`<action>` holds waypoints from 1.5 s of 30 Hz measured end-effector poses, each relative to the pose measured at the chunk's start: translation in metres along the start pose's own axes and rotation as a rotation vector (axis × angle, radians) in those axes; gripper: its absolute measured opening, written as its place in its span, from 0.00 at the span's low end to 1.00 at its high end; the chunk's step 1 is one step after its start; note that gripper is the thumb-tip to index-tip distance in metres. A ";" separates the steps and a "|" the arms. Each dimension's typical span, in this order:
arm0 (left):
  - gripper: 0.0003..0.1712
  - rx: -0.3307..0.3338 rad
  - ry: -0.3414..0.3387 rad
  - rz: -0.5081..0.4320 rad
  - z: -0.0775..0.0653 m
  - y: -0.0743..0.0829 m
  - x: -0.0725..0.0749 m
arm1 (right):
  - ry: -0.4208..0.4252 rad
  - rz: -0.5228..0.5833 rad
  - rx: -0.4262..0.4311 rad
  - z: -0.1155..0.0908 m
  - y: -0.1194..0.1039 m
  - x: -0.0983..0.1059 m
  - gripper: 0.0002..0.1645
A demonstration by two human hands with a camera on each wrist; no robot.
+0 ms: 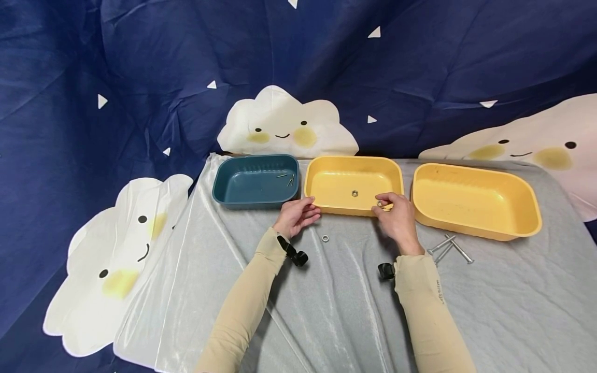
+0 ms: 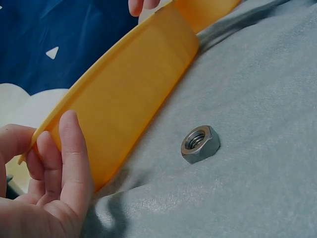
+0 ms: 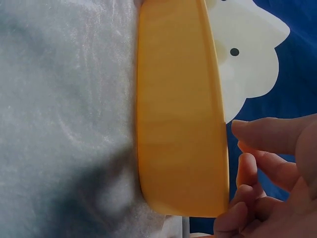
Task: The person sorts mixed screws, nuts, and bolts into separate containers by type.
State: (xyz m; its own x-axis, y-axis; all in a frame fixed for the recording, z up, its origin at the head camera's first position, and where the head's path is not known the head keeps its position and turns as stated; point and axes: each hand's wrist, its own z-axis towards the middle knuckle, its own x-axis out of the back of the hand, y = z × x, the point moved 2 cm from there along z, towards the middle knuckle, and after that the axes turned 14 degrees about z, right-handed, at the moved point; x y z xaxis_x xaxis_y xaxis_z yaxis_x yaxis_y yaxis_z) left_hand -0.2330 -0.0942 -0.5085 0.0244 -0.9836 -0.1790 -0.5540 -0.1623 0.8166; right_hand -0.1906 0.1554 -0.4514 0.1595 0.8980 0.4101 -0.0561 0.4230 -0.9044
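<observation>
Right grip (image 1: 397,220) at the middle yellow bin (image 1: 333,184), near right corner; fingertips half hide a metal piece (image 1: 379,203), pinched or not I can't tell. Left grip (image 1: 297,215) pinches the near left rim. I count one hex nut (image 1: 355,193) inside, one loose nut (image 2: 203,148) on the surface (image 1: 336,311), three bolts (image 1: 460,249) right.

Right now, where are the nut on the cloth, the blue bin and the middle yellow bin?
Nut (image 2: 204,150): left wrist view, on its outer side.
Blue bin (image 1: 247,187): head view, on bare inner floor.
Middle yellow bin (image 2: 132,87): left wrist view, on its outer wall.
</observation>
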 end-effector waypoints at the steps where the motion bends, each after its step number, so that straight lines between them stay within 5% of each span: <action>1: 0.06 0.000 0.001 0.001 0.000 0.000 0.000 | 0.000 0.004 -0.005 0.000 0.000 0.000 0.16; 22: 0.05 0.010 -0.001 -0.015 -0.001 0.000 0.000 | -0.038 0.083 -0.048 -0.009 -0.016 -0.004 0.17; 32: 0.14 0.022 -0.009 -0.015 0.000 0.000 0.001 | -0.112 0.158 -0.003 -0.023 -0.025 -0.028 0.16; 45: 0.07 0.023 -0.005 0.000 0.001 0.000 0.001 | -0.197 0.296 -0.052 -0.035 -0.016 -0.057 0.15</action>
State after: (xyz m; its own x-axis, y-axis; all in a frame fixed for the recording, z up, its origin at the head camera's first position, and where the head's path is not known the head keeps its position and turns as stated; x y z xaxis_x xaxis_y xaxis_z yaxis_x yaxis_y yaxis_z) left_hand -0.2336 -0.0950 -0.5088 0.0198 -0.9831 -0.1817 -0.5732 -0.1601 0.8036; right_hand -0.1646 0.0930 -0.4643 -0.0497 0.9889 0.1400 -0.0201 0.1392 -0.9901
